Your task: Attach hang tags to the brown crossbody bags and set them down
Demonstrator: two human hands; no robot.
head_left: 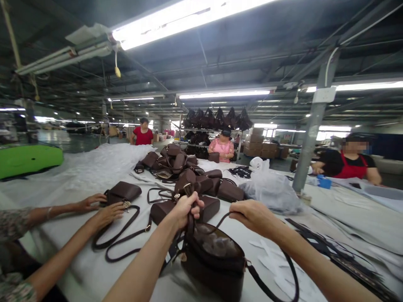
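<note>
A dark brown handbag stands in front of me on the covered table, its top open and a shiny lining showing. My left hand is closed around brown strap material at the bag's left end. My right hand, to the right of and above the opening, pinches a thin brown bag strap. Another strap loop hangs from the bag's right end and passes behind my right forearm. Just beyond my hands lies a heap of similar brown bags.
At left, a co-worker's hands rest on another brown bag. Plastic bags, a metal post, dark strips and white paper pieces are at right. People work across the table. Bags hang on a rack behind.
</note>
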